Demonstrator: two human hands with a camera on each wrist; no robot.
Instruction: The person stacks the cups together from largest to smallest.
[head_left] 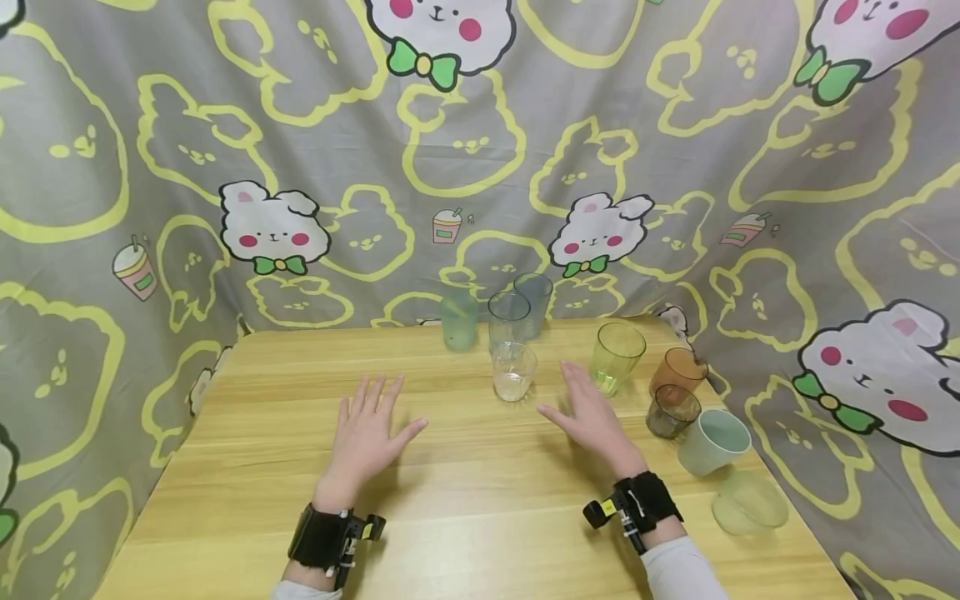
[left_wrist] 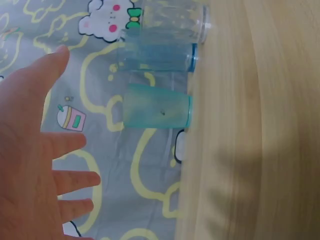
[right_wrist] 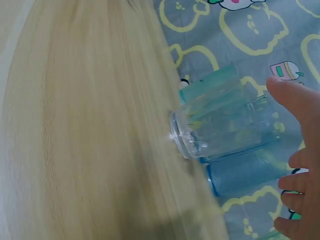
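Observation:
My left hand (head_left: 370, 432) is held flat over the wooden table (head_left: 247, 467), fingers spread, holding nothing. My right hand (head_left: 589, 414) is spread the same way, right of a clear cup (head_left: 513, 372) and just short of a yellow-green cup (head_left: 617, 357). Behind the clear cup stand a frosted green cup (head_left: 458, 321) and two blue cups (head_left: 509, 320). In the left wrist view my open left hand (left_wrist: 30, 165) faces the green cup (left_wrist: 157, 106), a blue cup (left_wrist: 157, 57) and the clear cup (left_wrist: 175, 22). The right wrist view shows my right hand's fingertips (right_wrist: 300, 165) near the clear cup (right_wrist: 220, 132).
Along the table's right edge stand an orange cup (head_left: 678, 370), a dark smoky cup (head_left: 672, 411), a pale green mug (head_left: 714, 442) and a pale translucent cup (head_left: 748, 502). A grey cartoon-print cloth (head_left: 480, 150) hangs behind and at both sides.

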